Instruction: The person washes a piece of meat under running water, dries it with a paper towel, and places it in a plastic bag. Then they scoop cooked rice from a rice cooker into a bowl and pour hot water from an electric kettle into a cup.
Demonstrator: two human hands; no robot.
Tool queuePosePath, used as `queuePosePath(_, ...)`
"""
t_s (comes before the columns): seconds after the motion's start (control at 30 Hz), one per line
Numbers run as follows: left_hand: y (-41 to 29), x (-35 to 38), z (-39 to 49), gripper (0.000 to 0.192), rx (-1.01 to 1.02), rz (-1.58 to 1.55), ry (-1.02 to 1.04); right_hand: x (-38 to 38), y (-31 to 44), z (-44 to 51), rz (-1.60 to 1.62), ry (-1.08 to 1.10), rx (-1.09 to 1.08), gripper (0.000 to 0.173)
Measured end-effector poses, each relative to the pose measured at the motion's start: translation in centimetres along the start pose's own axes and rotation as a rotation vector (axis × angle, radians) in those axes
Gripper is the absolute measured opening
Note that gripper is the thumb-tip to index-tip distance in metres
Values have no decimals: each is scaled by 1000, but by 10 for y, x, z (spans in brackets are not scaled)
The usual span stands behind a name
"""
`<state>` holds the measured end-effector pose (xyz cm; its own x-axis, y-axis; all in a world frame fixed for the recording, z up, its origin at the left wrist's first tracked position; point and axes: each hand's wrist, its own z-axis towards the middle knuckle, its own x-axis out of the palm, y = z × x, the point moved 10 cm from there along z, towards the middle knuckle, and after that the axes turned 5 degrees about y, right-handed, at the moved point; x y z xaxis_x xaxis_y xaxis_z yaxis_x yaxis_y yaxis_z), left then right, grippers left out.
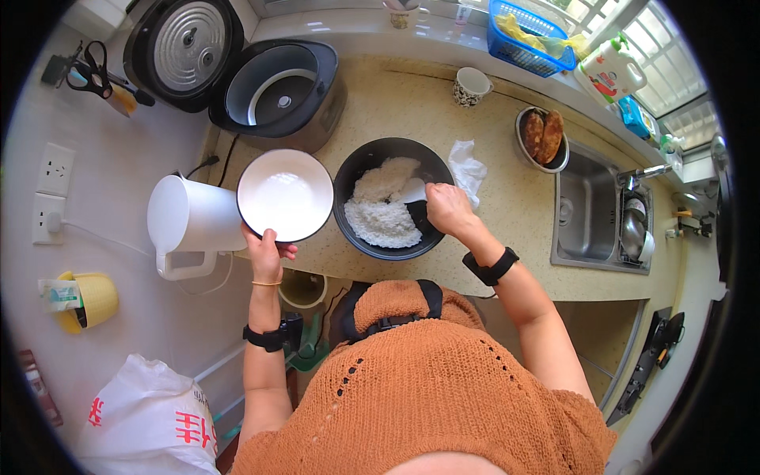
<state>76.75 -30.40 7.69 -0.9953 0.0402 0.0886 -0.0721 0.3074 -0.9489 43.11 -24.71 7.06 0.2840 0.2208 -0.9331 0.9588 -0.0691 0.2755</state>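
My left hand (265, 252) grips the near rim of a white bowl with a dark edge (285, 196), tilted so its bare inside shows. Right of it, a dark rice cooker inner pot (392, 252) stands on the counter with cooked white rice (383, 222) in it. My right hand (448, 208) is closed on the handle of a white rice paddle (414, 191), whose blade touches the rice. The open rice cooker (279, 89) stands behind the bowl, its lid (190, 50) raised. A crumpled white tissue (467, 169) lies right of the pot.
A white electric kettle (196, 219) stands at the left. Towards the back are a patterned mug (472, 88) and a metal bowl (561, 165) of sweet potatoes (543, 136). A steel sink (588, 208) with a dish rack (635, 228) lies at the right. A bin (304, 290) stands below the counter edge.
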Motion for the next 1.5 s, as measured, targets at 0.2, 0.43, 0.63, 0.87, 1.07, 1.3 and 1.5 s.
queuePosePath(0.2,32,-13,25,51,-46,-81,26,17,-10,11,312,10,121,23)
queuePosePath(0.43,39,-15,41,54,-113,-89,91,71,10,32,626,11,218,37)
queuePosePath(0.63,43,-21,36,55,-145,-106,67,48,12,29,699,-113,178,32)
queuePosePath(0.87,23,-15,17,50,-111,-100,36,27,15,3,717,-93,124,32)
queuePosePath(1.07,5,-9,4,52,-38,-86,84,10,11,-28,887,-133,82,32)
queuePosePath(1.3,5,10,5,54,-54,-55,133,-57,20,-58,796,-145,8,30)
queuePosePath(1.5,-3,67,5,59,28,-16,342,-122,66,-57,576,-85,-179,29)
